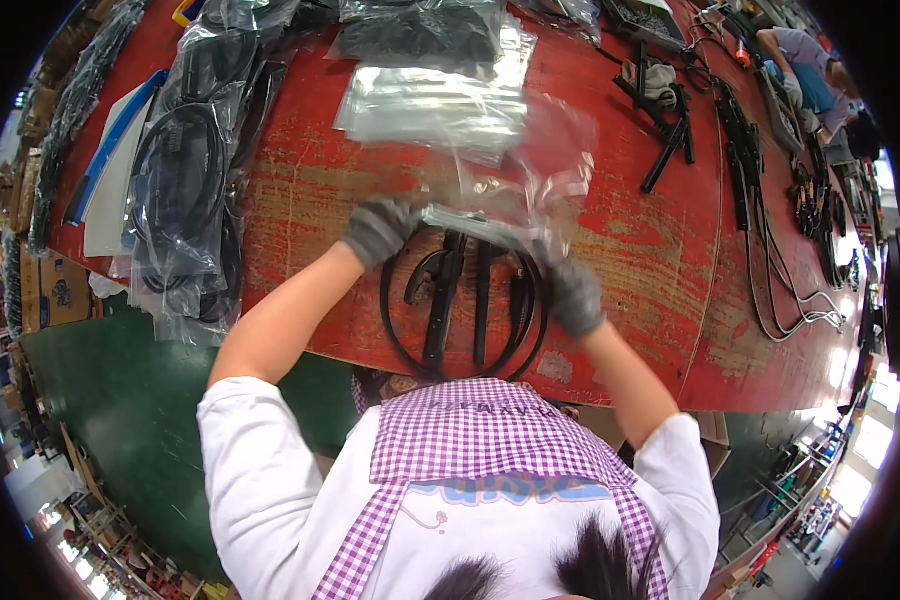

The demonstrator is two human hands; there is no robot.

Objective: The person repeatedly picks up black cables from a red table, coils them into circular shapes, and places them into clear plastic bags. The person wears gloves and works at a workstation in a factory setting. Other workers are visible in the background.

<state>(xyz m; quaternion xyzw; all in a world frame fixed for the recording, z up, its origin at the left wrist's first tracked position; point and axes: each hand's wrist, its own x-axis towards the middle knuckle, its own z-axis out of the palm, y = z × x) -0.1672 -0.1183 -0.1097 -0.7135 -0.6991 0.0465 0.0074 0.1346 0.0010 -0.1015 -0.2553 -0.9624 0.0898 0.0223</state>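
Both my hands wear dark grey gloves. My left hand point(380, 233) pinches the left side of a clear plastic bag point(475, 225), its fingers closed. At the bag's right side, my right hand point(574, 295) is closed on it too, its fingertips smeared by motion. The bag's mouth is held toward me, and its body blurs away over the table. Just below, between my forearms, a coiled black cable point(388, 305) lies near the table edge with black bar-shaped parts point(442, 310) inside the loop. Whether the coil's top reaches into the bag, I cannot tell.
Flat clear bags point(435, 105) lie stacked ahead on the worn red table point(630, 250). Bagged black cables point(185, 180) pile up at left, beside a blue strip point(115, 145). Loose black bars point(668, 130) and cables point(755, 220) lie at right. Another person point(810, 75) is at far right.
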